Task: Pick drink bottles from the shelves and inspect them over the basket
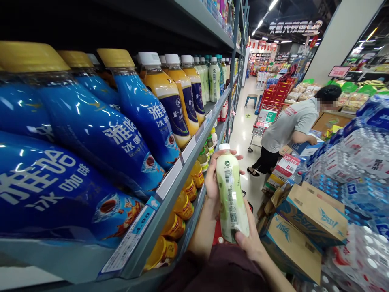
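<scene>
A pale green drink bottle (231, 194) with a white cap is held upright in front of me, its barcode label facing me. My left hand (212, 178) wraps the upper half from behind. My right hand (251, 239) grips its base, thumb on the bottom edge. The bottle is beside the grey shelf (194, 150) on my left, level with rows of yellow-orange bottles (185, 205).
Blue coffee bottles (91, 134) and orange drink bottles (176, 101) fill the shelf at left. Cardboard boxes (306, 227) and shrink-wrapped water packs (358, 162) stack at right. A person in a grey shirt (288, 125) bends over boxes beside a cart (264, 121) down the aisle.
</scene>
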{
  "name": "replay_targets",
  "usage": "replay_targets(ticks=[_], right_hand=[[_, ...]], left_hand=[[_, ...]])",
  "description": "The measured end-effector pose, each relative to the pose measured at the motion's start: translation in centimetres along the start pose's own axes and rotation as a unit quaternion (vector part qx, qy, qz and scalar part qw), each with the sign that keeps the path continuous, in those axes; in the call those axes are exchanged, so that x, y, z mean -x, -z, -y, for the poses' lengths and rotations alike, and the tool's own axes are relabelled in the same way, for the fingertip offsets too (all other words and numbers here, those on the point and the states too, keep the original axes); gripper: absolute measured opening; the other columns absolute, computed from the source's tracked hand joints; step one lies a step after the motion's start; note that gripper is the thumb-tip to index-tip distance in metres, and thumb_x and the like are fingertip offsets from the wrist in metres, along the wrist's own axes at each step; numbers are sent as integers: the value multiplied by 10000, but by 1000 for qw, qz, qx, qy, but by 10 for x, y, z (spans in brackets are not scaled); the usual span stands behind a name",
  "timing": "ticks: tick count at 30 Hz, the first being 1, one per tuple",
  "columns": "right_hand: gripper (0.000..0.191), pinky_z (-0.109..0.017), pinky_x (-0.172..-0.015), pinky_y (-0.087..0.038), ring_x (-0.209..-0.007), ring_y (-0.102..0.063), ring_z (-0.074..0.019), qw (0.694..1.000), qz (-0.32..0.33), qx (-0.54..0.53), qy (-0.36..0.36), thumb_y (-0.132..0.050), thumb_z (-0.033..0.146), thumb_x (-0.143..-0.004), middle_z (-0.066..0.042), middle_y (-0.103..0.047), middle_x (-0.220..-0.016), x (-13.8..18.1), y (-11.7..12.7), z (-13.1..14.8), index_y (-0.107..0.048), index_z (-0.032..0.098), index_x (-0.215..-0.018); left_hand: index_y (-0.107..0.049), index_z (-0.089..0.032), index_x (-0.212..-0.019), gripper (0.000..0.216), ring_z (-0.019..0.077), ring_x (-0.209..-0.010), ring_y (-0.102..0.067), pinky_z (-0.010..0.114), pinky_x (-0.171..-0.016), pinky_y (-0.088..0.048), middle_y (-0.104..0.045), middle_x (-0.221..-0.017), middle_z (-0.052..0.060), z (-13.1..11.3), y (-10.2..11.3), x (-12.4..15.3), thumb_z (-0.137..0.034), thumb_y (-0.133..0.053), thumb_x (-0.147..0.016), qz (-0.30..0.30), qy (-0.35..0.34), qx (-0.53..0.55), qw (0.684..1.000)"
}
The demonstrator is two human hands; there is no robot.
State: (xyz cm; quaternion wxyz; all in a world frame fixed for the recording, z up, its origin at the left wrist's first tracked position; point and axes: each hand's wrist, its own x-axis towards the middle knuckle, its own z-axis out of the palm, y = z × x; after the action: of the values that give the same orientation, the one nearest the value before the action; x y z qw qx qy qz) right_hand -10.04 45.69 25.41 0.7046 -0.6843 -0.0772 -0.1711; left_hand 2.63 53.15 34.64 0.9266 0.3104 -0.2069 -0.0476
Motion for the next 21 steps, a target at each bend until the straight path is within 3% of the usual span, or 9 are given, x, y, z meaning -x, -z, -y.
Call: replay_targets(ticks=[5,21], right_hand=[[1035,-447,-1103,-459,-1298,-558,-368,998,35,56,-18,-566,843,-773,-143,-570,-1445,4,6,-9,-375,192,-1555],[998,-388,-1035,-508,-1221,-599,-325,998,62,1,20,-644,738,-817,-129,-580,-1405,-4,-1,-6,-291,205,-1584]], left_hand=[[-661,-221,-1069,285,322,-1128,-703,371,-713,-664,-708,-1266,105,0,3,-2,-450,-557,-933,11,-2,21,1000],[-641,-218,-1024,292,317,-1095,-714,359,-644,-664,-712,-1232,115,2,5,-6,-470,-567,-897,-8,8,21,1000]])
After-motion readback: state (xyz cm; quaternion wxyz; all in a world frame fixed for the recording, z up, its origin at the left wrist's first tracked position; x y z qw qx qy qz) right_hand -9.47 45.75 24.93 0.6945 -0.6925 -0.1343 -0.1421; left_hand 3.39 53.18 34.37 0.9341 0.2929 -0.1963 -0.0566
